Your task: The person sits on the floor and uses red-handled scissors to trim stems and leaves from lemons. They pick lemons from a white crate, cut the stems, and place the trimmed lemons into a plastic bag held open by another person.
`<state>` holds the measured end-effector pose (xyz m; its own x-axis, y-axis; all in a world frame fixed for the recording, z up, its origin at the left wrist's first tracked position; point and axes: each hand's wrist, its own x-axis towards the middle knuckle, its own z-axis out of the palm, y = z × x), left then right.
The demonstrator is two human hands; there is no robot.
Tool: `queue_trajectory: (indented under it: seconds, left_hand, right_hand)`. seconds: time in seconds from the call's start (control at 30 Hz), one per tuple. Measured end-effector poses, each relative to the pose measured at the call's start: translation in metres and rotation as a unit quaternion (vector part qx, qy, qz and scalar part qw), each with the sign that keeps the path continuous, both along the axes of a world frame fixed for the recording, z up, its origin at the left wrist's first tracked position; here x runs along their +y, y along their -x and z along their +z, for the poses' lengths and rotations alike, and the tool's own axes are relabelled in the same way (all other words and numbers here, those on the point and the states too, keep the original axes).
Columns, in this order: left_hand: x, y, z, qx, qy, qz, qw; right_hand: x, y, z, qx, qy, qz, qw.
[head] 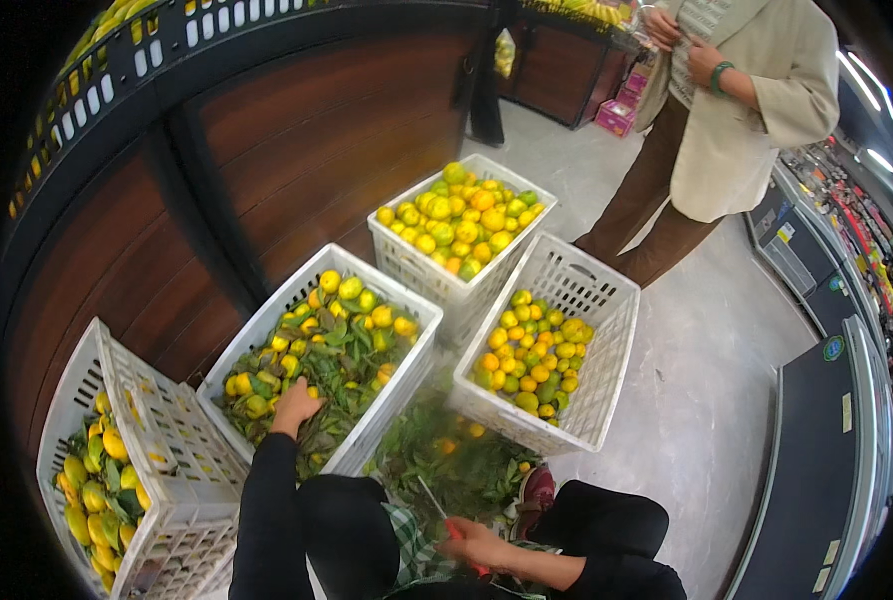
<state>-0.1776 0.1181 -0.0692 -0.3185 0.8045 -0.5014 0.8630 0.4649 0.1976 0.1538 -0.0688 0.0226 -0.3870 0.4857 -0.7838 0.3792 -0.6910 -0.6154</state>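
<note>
My left hand [295, 407] reaches into a white plastic crate [395, 405] of citrus fruits mixed with loose green leaves; its fingertips are among the leaves beside a yellow fruit, and whether they grip anything is hidden. Near my lap, my right hand [476, 543] is closed around the red handle of a tool with a thin metal shaft or blade [432, 497]; its exact kind is unclear. Cut leaves and a few fruits lie in a heap [424, 439] on the floor between my legs and the crates.
A crate [604, 375] partly filled with citrus stands right, a full one [416, 259] behind it, another [135, 457] at far left. A person in a beige jacket [739, 142] stands beyond. Brown wood panelling [326, 112] borders the left; a refrigerated case [814, 450] stands right.
</note>
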Motion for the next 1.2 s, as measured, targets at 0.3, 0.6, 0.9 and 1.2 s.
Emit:
queue_trajectory:
  seconds: [0.3,0.6,0.9,1.2]
  left_hand:
    - [-0.016,0.007,-0.001,0.023,-0.047,-0.070,0.996]
    - [-0.042,-0.005,0.015,0.062,-0.157,-0.060,0.984]
    - [-0.030,-0.023,0.098,0.050,-0.435,0.002,0.899]
    - [-0.001,-0.092,0.134,-0.796,-0.227,0.296,0.477]
  right_hand:
    - [0.007,0.001,-0.003,0.029,0.025,0.007,0.999]
    - [0.007,0.000,0.000,0.066,-0.086,-0.027,0.994]
    - [0.018,-0.015,0.035,0.092,-0.128,-0.083,0.984]
    - [0.028,-0.022,0.044,-0.047,-0.459,-0.057,0.885]
